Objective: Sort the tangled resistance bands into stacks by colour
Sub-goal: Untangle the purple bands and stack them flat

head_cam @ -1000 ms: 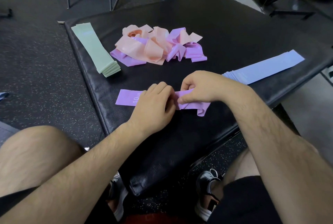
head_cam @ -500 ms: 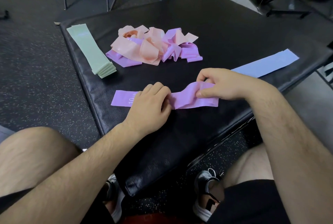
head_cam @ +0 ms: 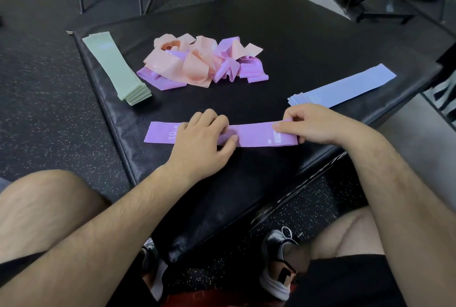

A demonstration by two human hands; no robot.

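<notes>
Left hand (head_cam: pixel 199 141) flat, fingers loosely straight, on the middle of the purple 10 LB band (head_cam: pixel 251 135); right hand (head_cam: pixel 311 126) pinching its right end. Band stretched out flat near the front edge of the bench (head_cam: pixel 296 35). Beyond: pink-and-purple tangle (head_cam: pixel 197 62), green stack (head_cam: pixel 116 67) to the left, blue stack (head_cam: pixel 345 87) to the right.

one wide-angle view, worn on the person's head, faces forward and steeply down, close above the flat purple rubber band (head_cam: pixel 254 135) at the near edge of the black padded vinyl mat (head_cam: pixel 308 42); the speckled black rubber floor (head_cam: pixel 37 109) curves at the margins, probably lens distortion.
</notes>
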